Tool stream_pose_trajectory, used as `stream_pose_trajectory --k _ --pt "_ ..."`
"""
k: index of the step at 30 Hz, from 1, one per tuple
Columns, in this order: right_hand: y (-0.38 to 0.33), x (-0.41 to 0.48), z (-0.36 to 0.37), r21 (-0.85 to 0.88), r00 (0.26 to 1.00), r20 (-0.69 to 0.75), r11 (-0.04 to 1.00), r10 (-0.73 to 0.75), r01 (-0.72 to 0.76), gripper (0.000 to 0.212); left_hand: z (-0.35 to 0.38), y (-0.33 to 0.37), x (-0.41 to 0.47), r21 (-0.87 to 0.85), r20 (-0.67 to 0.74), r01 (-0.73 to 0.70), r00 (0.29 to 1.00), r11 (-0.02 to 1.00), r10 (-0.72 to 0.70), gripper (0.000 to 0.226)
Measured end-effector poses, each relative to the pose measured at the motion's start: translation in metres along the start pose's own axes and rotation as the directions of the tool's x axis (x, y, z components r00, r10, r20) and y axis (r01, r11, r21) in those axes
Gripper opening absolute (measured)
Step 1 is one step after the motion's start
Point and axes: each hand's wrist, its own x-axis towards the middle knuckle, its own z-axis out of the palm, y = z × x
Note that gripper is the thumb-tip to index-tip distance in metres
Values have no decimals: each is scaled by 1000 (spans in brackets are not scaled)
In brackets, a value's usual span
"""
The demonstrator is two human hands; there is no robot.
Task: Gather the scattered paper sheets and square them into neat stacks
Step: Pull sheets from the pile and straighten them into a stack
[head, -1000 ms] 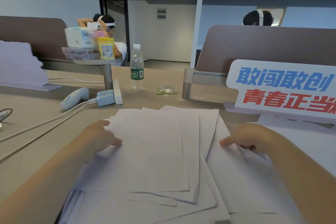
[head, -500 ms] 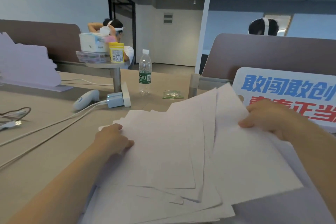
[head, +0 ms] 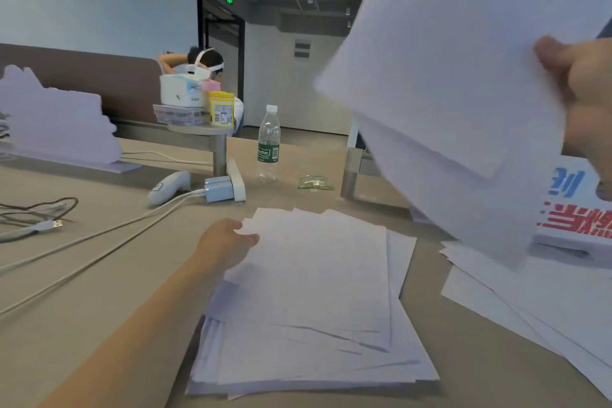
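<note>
Counter (head: 82,308): smooth matte tan top. Landmark is the water bottle (head: 269,142).
Lifted sheets (head: 447,93): a few thin white rectangles, fanned and blurred, in the air right of the bottle. The right hand (head: 583,83) pinches their right edge.
Pile (head: 314,308): flat on the counter in front of the bottle, edges staggered, corners fanned.
Loose sheets (head: 530,291): front-right of the bottle, overlapping askew.
Left hand (head: 225,242): grips the pile's far-left corner.
Hands are well apart.
My read: partly gathered, nothing squared. Left to do: merge the sheets and tap the edges flush.
</note>
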Motion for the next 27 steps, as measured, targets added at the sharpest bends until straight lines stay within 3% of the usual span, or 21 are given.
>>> stream_pose_trajectory --k 4,8,10,13,15,18,21,25,27 --pt "41 -11 10 14 967 41 968 251 -252 15 -2 3 -2 64 -42 -24 999 998 27 44" --pt "131 -24 23 -85 863 38 862 504 -500 14 -5 2 0 128 -16 -42 999 991 45 43" --pt "170 -36 31 -166 818 8 807 576 -567 28 -6 2 3 158 -28 -36 999 987 41 49" --pt "202 -58 45 -316 781 3 742 624 -591 20 -9 1 8 273 -12 -6 1000 962 10 55" --pt "214 -69 53 -417 792 -5 719 610 -556 11 -11 0 8 419 -8 26 1000 907 -25 59" --pt "219 -73 60 -544 846 9 712 534 -444 16 -11 -1 9 559 7 38 999 828 -50 66" --pt "210 -64 60 -664 875 -31 644 483 -379 14 -10 0 12 532 20 57 997 845 -79 69" --pt "199 -52 63 -544 751 56 650 658 -530 31 -10 -1 17 253 70 165 980 953 -189 70" --pt "199 -52 69 -437 709 145 687 690 -580 15 -11 -3 19 68 153 217 962 974 -225 73"
